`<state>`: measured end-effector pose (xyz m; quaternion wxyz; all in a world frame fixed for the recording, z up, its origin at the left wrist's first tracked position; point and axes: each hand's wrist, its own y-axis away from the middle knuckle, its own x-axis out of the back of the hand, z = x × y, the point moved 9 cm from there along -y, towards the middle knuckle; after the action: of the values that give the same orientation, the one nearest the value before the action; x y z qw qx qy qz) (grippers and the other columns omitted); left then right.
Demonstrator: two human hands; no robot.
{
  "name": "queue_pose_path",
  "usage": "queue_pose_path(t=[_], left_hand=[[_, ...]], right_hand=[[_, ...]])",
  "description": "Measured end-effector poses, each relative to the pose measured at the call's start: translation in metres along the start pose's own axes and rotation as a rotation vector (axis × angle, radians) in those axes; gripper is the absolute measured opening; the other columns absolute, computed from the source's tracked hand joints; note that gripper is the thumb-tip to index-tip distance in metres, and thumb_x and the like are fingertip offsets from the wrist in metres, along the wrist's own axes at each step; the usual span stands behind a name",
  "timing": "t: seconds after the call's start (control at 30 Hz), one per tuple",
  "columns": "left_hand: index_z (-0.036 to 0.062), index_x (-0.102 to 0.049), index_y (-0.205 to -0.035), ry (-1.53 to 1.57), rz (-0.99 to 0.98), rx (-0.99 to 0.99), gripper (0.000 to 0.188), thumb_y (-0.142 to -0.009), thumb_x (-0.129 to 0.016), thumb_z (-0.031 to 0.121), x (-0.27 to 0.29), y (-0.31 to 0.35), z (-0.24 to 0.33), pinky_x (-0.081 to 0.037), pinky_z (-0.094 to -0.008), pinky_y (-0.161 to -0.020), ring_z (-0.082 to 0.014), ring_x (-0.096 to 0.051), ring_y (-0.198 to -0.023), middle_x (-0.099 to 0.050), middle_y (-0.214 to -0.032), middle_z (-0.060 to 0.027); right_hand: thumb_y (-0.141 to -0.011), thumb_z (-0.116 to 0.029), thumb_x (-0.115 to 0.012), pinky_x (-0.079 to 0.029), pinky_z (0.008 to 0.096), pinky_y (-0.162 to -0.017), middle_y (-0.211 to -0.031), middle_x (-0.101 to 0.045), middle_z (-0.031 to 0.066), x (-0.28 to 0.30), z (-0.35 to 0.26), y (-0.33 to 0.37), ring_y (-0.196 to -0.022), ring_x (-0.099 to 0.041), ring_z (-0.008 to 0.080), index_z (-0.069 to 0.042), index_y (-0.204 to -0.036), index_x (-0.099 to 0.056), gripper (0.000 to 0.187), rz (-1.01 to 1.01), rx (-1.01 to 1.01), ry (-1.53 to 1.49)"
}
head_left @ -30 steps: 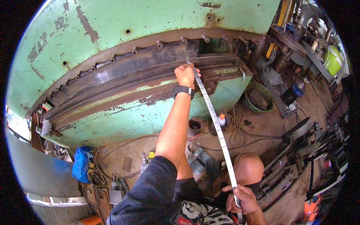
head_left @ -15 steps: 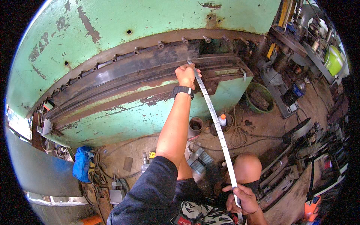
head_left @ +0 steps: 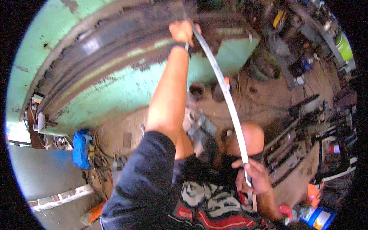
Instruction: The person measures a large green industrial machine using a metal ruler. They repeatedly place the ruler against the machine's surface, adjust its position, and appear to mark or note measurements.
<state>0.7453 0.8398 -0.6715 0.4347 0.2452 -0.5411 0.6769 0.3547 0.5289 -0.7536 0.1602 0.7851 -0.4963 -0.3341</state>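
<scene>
A long, narrow metal strip [head_left: 232,105] slants from the machine's bed down toward my body. At its far end my left hand [head_left: 182,31], with a dark watch on the wrist, is closed on the strip near the slot of the green press brake [head_left: 115,90]. The strip's far tip is blurred against the dark bed. Close to my chest my right hand [head_left: 256,178] grips the near part, its thumb and fingers wrapped around it. The strip's lower end passes below that hand.
Two round pots [head_left: 196,90] stand on the floor by the machine's base. A large round tub [head_left: 265,67] sits beyond its right end. Cables lie across the floor. Metal bars [head_left: 287,157] are piled at right, and a blue bag [head_left: 82,149] hangs at left.
The view has tipped downward, so the machine sits higher in the picture and a blue container shows at lower right. Both hands still hold the strip.
</scene>
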Motion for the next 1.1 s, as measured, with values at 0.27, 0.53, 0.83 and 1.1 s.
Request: queue_pose_path(t=[0.27,0.53,0.83,1.1], left_hand=[[-0.0098,-0.061,-0.094,1.546,0.29,0.701,0.016,-0.089,-0.054,0.003,-0.036,0.02,-0.021,-0.047,-0.0353,-0.042,-0.0237,-0.058,-0.047,-0.062,-0.064,-0.0173],[-0.0102,-0.06,-0.087,1.541,0.305,0.733,0.01,-0.087,-0.059,0.0,-0.037,0.017,-0.027,-0.048,-0.0342,-0.041,-0.0236,-0.057,-0.046,-0.061,-0.064,-0.0173],[-0.0085,-0.058,-0.084,1.546,0.291,0.74,0.007,-0.085,-0.061,-0.002,-0.035,0.015,-0.025,-0.046,-0.0345,-0.039,-0.0237,-0.056,-0.044,-0.062,-0.063,-0.0181],[-0.0077,-0.058,-0.084,1.549,0.266,0.718,0.006,-0.085,-0.061,-0.002,-0.038,0.014,-0.027,-0.046,-0.0352,-0.04,-0.0241,-0.056,-0.045,-0.062,-0.065,-0.0183]], right_hand=[[-0.105,-0.029,-0.042,-0.032,0.0254,-0.035,-0.068,-0.065,0.0211,-0.006,-0.002,0.003,-0.035,-0.039,0.0106,0.004,-0.126,-0.054,0.04,-0.08,0.024,-0.081],[-0.104,-0.03,-0.043,-0.032,0.0248,-0.036,-0.068,-0.065,0.0213,-0.011,-0.008,0.006,-0.035,-0.039,0.011,0.004,-0.127,-0.054,0.043,-0.091,0.0,-0.088],[-0.104,-0.033,-0.044,-0.032,0.0248,-0.036,-0.069,-0.065,0.0215,-0.012,-0.011,0.013,-0.035,-0.039,0.011,0.003,-0.127,-0.055,0.044,-0.049,-0.056,-0.027],[-0.105,-0.031,-0.042,-0.031,0.0252,-0.036,-0.068,-0.065,0.0215,-0.012,-0.011,0.009,-0.036,-0.039,0.0103,0.003,-0.128,-0.054,0.043,-0.094,-0.009,-0.055]])
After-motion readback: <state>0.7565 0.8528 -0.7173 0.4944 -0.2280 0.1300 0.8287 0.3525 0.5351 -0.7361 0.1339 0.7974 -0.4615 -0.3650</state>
